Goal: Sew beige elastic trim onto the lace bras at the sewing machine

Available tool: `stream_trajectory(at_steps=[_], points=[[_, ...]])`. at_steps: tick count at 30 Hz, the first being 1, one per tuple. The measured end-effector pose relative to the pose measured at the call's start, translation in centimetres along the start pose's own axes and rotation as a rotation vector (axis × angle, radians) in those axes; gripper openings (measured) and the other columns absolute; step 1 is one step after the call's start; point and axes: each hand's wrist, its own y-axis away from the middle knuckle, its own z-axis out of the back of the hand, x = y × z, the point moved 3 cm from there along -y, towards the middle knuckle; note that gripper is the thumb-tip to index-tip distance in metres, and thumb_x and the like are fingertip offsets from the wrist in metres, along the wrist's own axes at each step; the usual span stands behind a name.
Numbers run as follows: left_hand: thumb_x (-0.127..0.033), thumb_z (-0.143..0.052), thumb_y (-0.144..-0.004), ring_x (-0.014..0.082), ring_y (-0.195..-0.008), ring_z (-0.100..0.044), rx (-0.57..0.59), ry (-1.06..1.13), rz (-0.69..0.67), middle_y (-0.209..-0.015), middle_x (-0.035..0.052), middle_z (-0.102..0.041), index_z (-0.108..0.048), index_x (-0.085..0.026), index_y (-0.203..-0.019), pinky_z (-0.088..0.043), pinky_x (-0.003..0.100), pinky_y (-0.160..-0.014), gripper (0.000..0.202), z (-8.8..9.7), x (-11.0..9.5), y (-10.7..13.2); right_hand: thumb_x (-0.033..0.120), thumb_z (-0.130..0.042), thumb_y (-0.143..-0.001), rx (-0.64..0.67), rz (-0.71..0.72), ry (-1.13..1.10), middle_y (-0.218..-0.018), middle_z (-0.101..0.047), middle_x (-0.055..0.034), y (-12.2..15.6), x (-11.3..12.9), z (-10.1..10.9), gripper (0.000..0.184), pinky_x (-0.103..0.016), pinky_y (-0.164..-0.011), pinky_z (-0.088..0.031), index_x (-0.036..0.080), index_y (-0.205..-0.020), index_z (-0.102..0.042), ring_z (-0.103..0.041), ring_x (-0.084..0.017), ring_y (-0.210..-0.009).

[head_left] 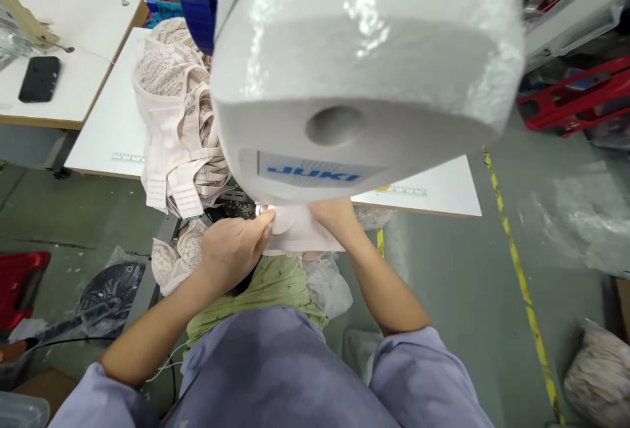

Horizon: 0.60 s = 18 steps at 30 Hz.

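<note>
A white JUKI sewing machine head fills the upper middle and hides the needle area. Under its front edge lies a smooth pale beige garment piece. My left hand is closed at the left side of this piece, thumb and forefinger pinching its edge. From the right, my right hand reaches onto the same piece; the machine head covers its fingers. Left of the machine, a pile of beige lace bras rests on the white table. Another lace bra hangs below my left wrist.
A black phone lies on the neighbouring table. Red plastic stools stand at the right. Yellow-black tape runs along the floor. A bagged bundle sits at lower right. Green cloth covers my lap.
</note>
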Motion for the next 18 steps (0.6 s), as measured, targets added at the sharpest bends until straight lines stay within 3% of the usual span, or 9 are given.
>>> stream_trajectory(at_steps=[4, 13, 16, 18], points=[[-0.029, -0.045, -0.101, 0.0143, -0.05, -0.055, -0.029, -0.011, -0.059, -0.052, -0.0012, -0.062, -0.074, -0.02, -0.106, -0.023, 0.031, -0.051, 0.031, 0.2, -0.5, -0.5, 0.033, -0.053, -0.088, -0.026, -0.005, -0.039, -0.057, -0.052, 0.0052, 0.1, 0.2, 0.5, 0.015, -0.026, -0.058, -0.038, 0.021, -0.081, -0.058, -0.047, -0.013, -0.055], [-0.025, -0.048, -0.1, 0.0138, -0.047, -0.053, -0.071, 0.01, -0.105, -0.049, -0.0013, -0.06, -0.074, -0.016, -0.103, -0.024, 0.029, -0.05, 0.028, 0.4, -1.0, -1.1, 0.036, -0.059, -0.087, -0.055, -0.04, -0.117, -0.062, -0.058, 0.0038, 0.2, 0.0, 1.1, 0.018, -0.026, -0.063, -0.04, 0.019, -0.081, -0.062, -0.05, -0.013, -0.059], [-0.025, -0.048, -0.1, 0.0139, -0.047, -0.054, -0.074, 0.007, -0.104, -0.049, -0.0008, -0.061, -0.074, -0.016, -0.104, -0.023, 0.029, -0.05, 0.029, 0.4, -0.8, -1.0, 0.037, -0.059, -0.088, -0.019, -0.06, -0.148, -0.065, -0.059, 0.0032, 1.0, -1.7, 1.3, 0.02, -0.026, -0.064, -0.041, 0.019, -0.088, -0.066, -0.052, -0.013, -0.062], [-0.026, -0.047, -0.101, 0.0142, -0.048, -0.055, -0.068, 0.005, -0.085, -0.05, -0.0006, -0.062, -0.075, -0.017, -0.105, -0.024, 0.029, -0.049, 0.029, 0.3, -0.6, -0.8, 0.042, -0.061, -0.087, 0.016, -0.122, -0.198, -0.077, -0.065, 0.0007, 2.4, -4.4, 1.0, 0.025, -0.027, -0.07, -0.044, 0.019, -0.096, -0.068, -0.056, -0.014, -0.069]])
